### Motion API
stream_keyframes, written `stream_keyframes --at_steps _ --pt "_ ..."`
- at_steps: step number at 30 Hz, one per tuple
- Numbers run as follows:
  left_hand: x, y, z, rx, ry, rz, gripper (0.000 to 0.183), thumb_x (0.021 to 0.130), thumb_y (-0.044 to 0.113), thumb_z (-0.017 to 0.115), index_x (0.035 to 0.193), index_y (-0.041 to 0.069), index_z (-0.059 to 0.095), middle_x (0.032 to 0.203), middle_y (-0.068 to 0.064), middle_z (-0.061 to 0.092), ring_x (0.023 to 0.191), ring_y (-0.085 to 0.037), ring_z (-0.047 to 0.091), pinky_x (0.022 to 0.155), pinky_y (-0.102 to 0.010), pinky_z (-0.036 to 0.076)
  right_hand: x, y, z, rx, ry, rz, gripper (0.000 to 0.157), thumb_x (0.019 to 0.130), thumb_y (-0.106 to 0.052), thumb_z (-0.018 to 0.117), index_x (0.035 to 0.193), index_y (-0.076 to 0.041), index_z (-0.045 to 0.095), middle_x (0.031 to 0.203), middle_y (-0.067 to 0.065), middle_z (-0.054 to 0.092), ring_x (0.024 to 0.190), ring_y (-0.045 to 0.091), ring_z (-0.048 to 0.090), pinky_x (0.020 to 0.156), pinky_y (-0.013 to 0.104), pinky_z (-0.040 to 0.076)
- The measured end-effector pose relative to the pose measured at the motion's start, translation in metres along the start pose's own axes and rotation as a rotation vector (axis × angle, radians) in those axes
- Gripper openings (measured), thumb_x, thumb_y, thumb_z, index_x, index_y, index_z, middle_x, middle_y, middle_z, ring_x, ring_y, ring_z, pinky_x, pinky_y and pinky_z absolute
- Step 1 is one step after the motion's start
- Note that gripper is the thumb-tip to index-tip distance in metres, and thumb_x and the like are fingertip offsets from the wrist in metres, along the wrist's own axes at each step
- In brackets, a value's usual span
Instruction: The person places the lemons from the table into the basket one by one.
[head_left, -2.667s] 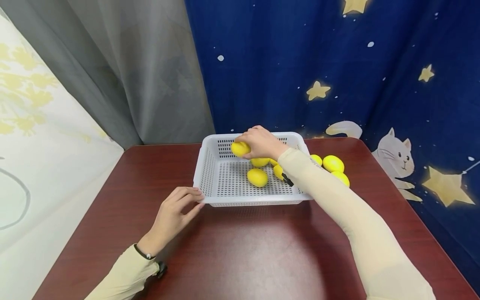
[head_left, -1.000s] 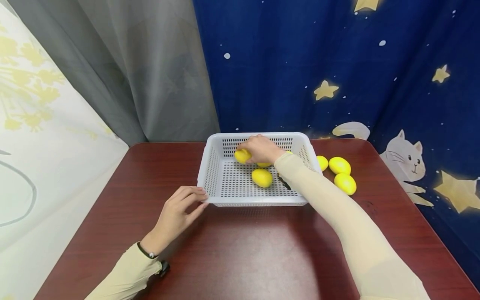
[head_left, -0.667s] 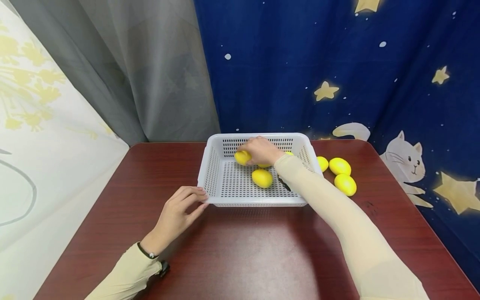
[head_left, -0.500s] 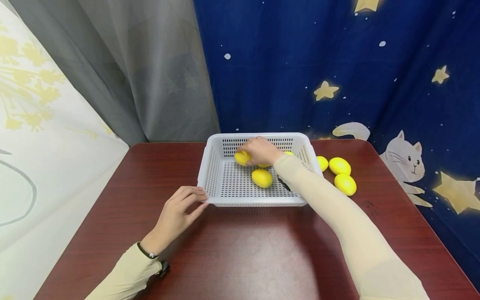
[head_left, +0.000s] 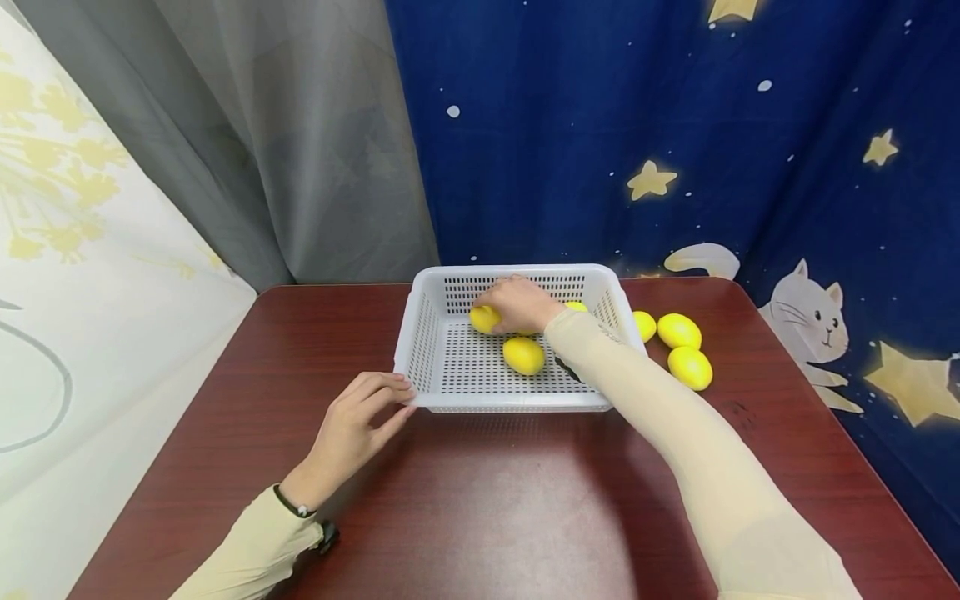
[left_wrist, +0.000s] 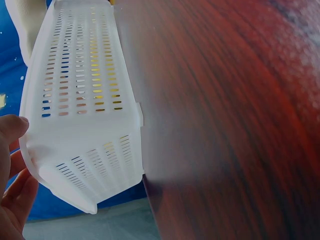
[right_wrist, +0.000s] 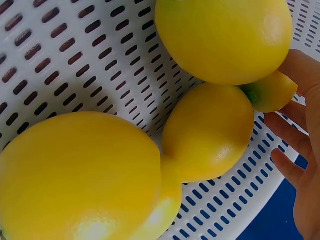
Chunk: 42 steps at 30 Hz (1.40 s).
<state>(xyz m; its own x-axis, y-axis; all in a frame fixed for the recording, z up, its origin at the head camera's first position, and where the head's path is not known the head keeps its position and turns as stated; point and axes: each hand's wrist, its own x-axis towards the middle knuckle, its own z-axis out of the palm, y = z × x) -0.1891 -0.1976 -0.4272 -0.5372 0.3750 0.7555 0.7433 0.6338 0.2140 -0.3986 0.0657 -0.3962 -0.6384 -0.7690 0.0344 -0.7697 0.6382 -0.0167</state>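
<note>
A white perforated plastic basket (head_left: 517, 402) stands on the table with several yellow lemons inside. My left hand (head_left: 354, 427) pinches its near left corner, thumb and fingers on either side of the rim in the left wrist view. Inside the basket, toward the back left, my right hand (head_left: 522, 303) grips a lemon (head_left: 484, 319), whose green-tinged end shows in the right wrist view. Another lemon (head_left: 524, 356) lies in front of that hand on the basket floor. More lemons are partly hidden by the right hand and forearm.
To the right of the basket, three lemons (head_left: 679, 332) lie on the dark red wooden table (head_left: 480, 508). A grey curtain (head_left: 337, 167) and a blue star-patterned curtain (head_left: 555, 150) hang behind the back edge.
My right hand has lowered the gripped lemon from rim height down into the basket, with only a slight dip in the last second. The left hand has kept its place on the rim.
</note>
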Motion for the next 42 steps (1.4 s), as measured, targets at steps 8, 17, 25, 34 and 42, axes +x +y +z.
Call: stream_keyframes --at_steps 8,17,25,34,42 --pt "-0.0001 0.0008 -0.0006 0.005 0.000 -0.006 0.028 0.070 0.005 0.085 0.096 0.010 0.074 0.104 -0.004 0.072 0.103 -0.021 0.065 0.103 -0.014 0.044 -0.0002 -0.0029 -0.0009 -0.002 0.001 -0.016 0.052 0.082 -0.034 0.080 0.131 -0.024 0.064 0.128 -0.002 0.069 0.120 0.021 0.061 0.108 0.042 0.044" --pt "-0.0002 0.0020 -0.0001 -0.001 -0.002 -0.008 0.030 0.069 0.003 0.085 0.096 0.009 0.074 0.103 -0.005 0.072 0.102 -0.023 0.065 0.102 -0.015 0.045 0.0014 -0.0028 0.0048 -0.020 -0.016 -0.018 0.051 0.082 -0.033 0.079 0.130 -0.025 0.064 0.124 -0.001 0.070 0.115 0.020 0.063 0.106 0.041 0.046" --pt "0.0011 0.0022 -0.0006 0.001 0.001 -0.004 0.030 0.069 0.003 0.085 0.096 0.010 0.075 0.103 -0.004 0.072 0.102 -0.023 0.065 0.103 -0.015 0.044 0.0015 -0.0035 0.0038 -0.021 -0.013 -0.011 0.051 0.083 -0.031 0.079 0.131 -0.024 0.064 0.125 0.000 0.069 0.117 0.022 0.062 0.109 0.041 0.047" --pt "0.0015 0.0017 -0.0010 0.008 -0.002 0.000 0.031 0.068 0.003 0.086 0.096 0.010 0.075 0.103 -0.004 0.072 0.101 -0.024 0.065 0.104 -0.013 0.043 0.0001 -0.0038 0.0015 -0.012 -0.020 -0.006 0.054 0.083 -0.032 0.079 0.133 -0.023 0.062 0.125 0.001 0.069 0.115 0.022 0.062 0.107 0.041 0.049" --pt "0.0007 0.0022 -0.0005 0.006 -0.001 -0.002 0.030 0.068 0.004 0.085 0.096 0.010 0.075 0.104 -0.004 0.072 0.102 -0.022 0.065 0.103 -0.014 0.044 -0.0032 -0.0041 -0.0025 0.014 -0.039 -0.001 0.055 0.082 -0.030 0.080 0.134 -0.023 0.062 0.128 0.001 0.068 0.118 0.022 0.062 0.107 0.042 0.049"
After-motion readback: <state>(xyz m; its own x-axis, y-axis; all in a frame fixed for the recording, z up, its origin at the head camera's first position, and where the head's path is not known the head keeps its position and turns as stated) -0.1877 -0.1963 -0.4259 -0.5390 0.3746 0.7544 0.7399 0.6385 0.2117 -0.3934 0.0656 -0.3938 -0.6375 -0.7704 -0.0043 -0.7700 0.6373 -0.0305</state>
